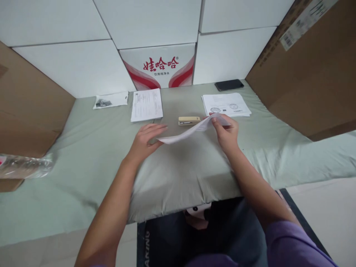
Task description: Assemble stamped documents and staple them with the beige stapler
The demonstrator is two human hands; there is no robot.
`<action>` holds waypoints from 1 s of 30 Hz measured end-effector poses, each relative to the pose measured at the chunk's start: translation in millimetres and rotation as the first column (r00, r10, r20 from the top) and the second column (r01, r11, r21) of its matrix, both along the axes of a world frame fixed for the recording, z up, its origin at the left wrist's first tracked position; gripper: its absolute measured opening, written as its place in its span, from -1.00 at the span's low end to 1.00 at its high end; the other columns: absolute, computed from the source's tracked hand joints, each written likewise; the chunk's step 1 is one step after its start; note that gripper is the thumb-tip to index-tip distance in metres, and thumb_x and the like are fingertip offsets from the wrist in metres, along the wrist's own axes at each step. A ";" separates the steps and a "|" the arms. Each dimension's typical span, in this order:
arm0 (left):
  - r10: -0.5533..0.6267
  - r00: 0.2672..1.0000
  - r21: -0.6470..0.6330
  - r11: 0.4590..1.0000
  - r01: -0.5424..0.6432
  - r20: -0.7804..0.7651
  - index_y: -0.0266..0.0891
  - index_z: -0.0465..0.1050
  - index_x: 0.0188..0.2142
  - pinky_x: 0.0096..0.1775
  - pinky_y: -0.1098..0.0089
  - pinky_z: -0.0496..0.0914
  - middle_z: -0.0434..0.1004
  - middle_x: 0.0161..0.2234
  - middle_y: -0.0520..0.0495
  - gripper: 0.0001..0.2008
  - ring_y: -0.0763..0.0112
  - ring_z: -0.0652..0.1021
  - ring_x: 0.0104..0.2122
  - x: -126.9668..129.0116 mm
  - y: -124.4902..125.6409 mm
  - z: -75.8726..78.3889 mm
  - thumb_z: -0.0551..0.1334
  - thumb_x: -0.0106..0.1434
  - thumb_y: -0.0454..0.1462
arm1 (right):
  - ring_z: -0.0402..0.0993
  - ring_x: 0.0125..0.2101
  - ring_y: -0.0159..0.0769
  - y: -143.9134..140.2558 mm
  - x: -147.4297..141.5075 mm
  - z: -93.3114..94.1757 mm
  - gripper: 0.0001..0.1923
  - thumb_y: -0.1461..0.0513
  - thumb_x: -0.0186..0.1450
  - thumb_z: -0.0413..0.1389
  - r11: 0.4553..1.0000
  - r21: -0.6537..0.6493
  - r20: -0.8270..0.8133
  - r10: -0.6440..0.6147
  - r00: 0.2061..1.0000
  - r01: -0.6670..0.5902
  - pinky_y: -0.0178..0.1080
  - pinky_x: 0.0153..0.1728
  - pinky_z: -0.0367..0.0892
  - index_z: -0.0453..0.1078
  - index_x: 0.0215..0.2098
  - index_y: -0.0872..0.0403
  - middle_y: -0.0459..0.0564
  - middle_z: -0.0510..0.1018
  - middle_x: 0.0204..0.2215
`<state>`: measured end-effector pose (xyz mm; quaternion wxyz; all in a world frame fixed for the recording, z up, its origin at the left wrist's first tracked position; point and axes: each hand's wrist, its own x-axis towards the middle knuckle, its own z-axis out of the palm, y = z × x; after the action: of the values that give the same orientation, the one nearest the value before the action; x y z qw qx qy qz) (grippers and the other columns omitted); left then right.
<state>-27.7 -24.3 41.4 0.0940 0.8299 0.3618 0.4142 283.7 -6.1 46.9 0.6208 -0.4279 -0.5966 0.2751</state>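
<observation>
A: Pale green cloth (180, 174) covered our surface. Where was the paper (196, 128)?
B: We held it on our side of the stapler (189, 120): right hand (228, 135) pinching one end, left hand (144, 141) parted around the other.
A: Hazard?
B: We judged slippage possible; the left edge seemed unclamped.

The stapler (189, 119) is cream. Nearer than it, the sheet (182, 137) is white; around it, the cloth (178, 170) is pale green. Right of it, the stack (226, 102) is white with dark round stamps. Behind it, the phone (229, 85) is black, the carton (160, 79) white with red waves and lettering.
</observation>
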 end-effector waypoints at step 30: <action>0.259 0.861 -0.572 0.819 0.044 0.438 -0.27 0.58 0.01 0.22 0.03 0.39 0.65 0.00 -0.28 -0.39 0.05 0.57 0.12 37.6 0.3 -37.2 0.24 0.28 0.18 | 0.58 -0.27 -0.16 -1.1 -9.3 -15.8 -0.52 -0.18 0.20 0.27 0.966 -0.245 -0.016 0.087 0.996 -0.088 -0.13 -0.18 0.51 0.57 -0.27 0.05 0.03 0.65 -0.31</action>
<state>9.9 -24.0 4.2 0.3997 0.6068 0.4789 0.4926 274.4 -7.1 31.1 0.5519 -0.4738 -0.5748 0.3749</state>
